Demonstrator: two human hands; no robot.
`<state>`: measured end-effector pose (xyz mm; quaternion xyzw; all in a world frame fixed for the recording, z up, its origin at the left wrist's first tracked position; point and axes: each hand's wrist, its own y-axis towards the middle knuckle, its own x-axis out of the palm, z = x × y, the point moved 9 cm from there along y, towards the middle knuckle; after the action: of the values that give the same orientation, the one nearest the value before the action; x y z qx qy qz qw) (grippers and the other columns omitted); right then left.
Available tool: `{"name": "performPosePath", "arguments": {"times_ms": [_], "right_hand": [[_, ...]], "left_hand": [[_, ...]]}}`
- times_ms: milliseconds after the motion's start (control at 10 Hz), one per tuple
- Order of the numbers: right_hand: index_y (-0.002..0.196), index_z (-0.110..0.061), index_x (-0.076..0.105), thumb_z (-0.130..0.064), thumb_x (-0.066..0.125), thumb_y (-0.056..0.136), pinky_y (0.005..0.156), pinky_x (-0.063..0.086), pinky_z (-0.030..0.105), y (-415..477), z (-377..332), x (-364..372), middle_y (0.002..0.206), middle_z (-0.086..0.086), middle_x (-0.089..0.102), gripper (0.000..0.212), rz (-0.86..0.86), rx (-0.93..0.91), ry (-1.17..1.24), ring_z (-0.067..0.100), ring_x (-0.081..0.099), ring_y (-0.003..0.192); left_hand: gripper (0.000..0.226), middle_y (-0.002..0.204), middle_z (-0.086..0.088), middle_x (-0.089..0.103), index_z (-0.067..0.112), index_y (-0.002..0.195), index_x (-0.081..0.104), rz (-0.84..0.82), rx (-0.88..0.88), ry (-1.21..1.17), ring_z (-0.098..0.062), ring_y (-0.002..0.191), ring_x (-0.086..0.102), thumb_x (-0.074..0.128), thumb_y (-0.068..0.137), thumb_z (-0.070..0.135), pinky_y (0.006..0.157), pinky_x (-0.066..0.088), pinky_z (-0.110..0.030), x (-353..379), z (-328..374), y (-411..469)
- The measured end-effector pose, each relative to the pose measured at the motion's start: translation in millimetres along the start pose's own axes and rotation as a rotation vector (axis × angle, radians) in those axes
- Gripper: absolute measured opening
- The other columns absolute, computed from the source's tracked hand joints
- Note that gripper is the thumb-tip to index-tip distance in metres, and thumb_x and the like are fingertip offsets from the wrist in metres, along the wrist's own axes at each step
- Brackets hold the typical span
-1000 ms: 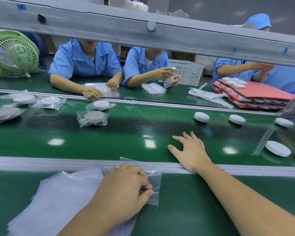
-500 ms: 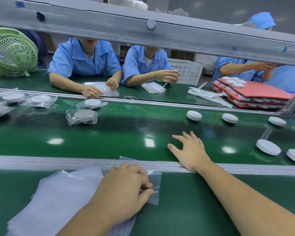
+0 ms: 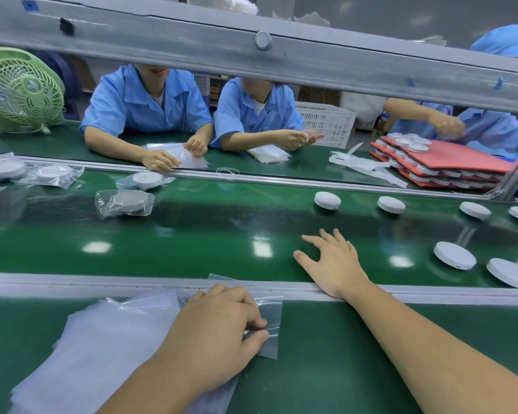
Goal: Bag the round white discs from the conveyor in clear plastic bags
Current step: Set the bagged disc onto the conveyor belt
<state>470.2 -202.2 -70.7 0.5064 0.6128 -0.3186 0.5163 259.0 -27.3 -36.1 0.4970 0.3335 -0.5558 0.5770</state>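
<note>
Your left hand (image 3: 219, 336) pinches one bag (image 3: 272, 343); your right hand (image 3: 337, 264) lies flat on the belt (image 3: 192, 240), empty. Rub the mouth apart (film clings) before reaching right for the nearest disc (image 3: 454, 255).

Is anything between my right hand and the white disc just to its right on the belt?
Nothing visible. Only bare green belt lies between the right hand and that white disc.
</note>
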Motion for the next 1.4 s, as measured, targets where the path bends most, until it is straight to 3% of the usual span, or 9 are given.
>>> {"name": "performPosePath", "arguments": {"times_ms": [1400], "right_hand": [[0.148, -0.044, 0.046, -0.083, 0.029, 0.078, 0.127, 0.008, 0.047, -1.6, 1.0, -0.8, 0.167, -0.001, 0.028, 0.082, -0.009, 0.014, 0.045, 0.022, 0.007, 0.158]], "left_hand": [[0.032, 0.112, 0.028, 0.052, 0.043, 0.107, 0.067, -0.016, -0.003, -0.006, 0.001, 0.103, 0.041, 0.043, 0.094, 0.059, 0.094, 0.036, -0.025, -1.0, 2.1, -0.7]]}}
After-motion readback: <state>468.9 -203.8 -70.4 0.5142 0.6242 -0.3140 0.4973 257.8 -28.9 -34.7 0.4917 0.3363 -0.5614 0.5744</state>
